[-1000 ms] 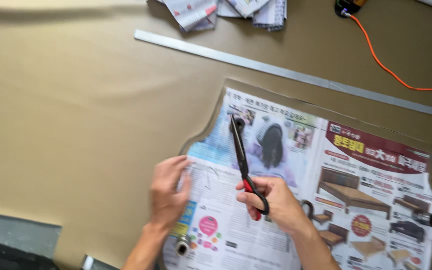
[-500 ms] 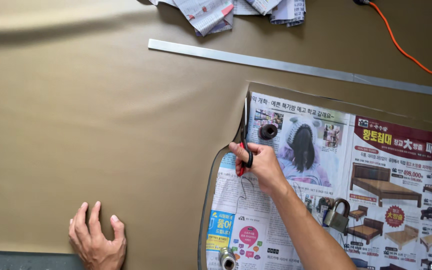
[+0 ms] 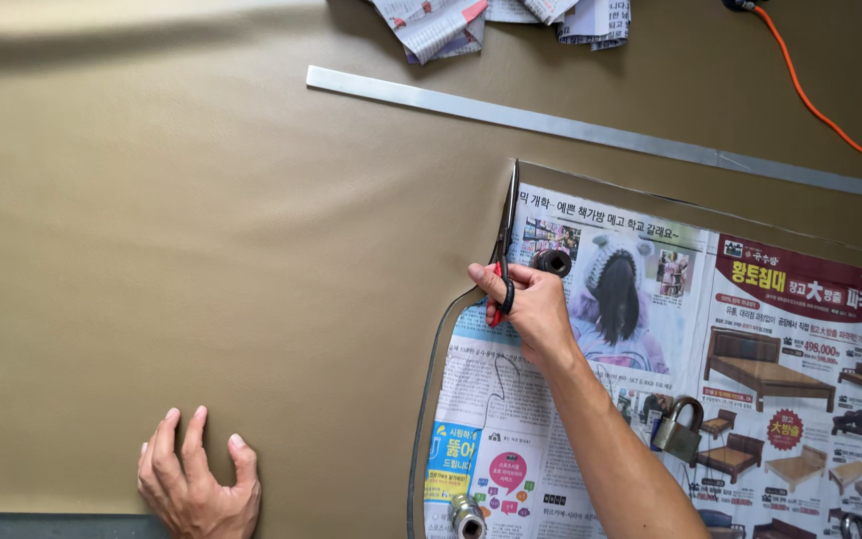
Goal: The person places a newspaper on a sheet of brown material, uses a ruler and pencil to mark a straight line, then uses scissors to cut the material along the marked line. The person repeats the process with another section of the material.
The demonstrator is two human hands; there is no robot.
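Since half a second ago little shifted: scissors tips sit a touch higher along the cut, left hand stays planted low. Left hand (image 3: 197,479), lower left of frame, lies flat with fingers spread on the tan fabric sheet (image 3: 202,250), holding nothing; sheet is smooth, matte, slightly rippled near the top edge. Centre: right hand (image 3: 526,304) is clenched around the red handles of the scissors (image 3: 504,245), dark blades pointing up, tips at the corner of the cut just below the metal ruler (image 3: 591,130), a long flat silver strip running diagonally across upper middle to right. Cut edge curves down from the scissors to the bottom of frame. Right of it, a newspaper pattern (image 3: 750,349), printed with colour adverts, lies flat on the fabric, weighted by a dark round weight (image 3: 552,263) touching the right hand's knuckles, a brass padlock (image 3: 677,429) lower right, and a metal cylinder (image 3: 467,516) at bottom centre. Crumpled newspaper scraps (image 3: 491,20) top centre. Orange cable (image 3: 810,100) upper right.
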